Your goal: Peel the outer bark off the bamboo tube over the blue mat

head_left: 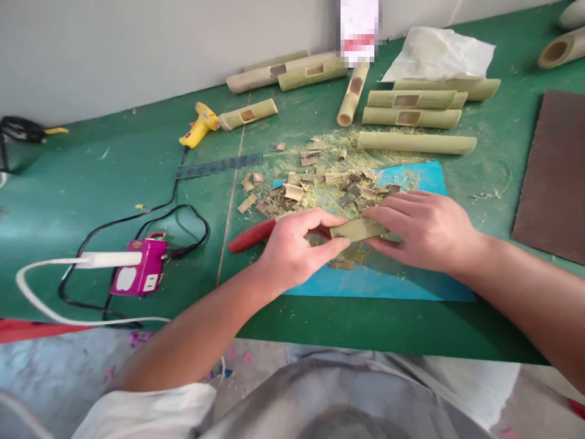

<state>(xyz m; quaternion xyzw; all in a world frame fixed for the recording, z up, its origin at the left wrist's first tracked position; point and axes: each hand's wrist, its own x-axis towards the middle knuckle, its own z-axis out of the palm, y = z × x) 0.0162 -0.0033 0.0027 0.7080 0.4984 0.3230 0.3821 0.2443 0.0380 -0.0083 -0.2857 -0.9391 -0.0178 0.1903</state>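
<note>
My left hand [297, 247] and my right hand [423, 228] meet over a blue mat [425, 286] on the green table. Both grip a short greenish bamboo piece [359, 229], the left by thumb and fingers at its left end, the right wrapped over its right end. A red-handled tool [251, 236] lies just behind my left hand, its front part hidden by the fingers. A heap of bamboo chips and sawdust [320, 189] lies just beyond the hands.
Several bamboo tubes with square cut-outs [411, 116] lie at the back. A yellow glue gun [200, 125], a dark ruler [219, 165], a purple power strip [137, 274] with cables, a brown board [555, 177] and white paper [439, 55] surround the mat.
</note>
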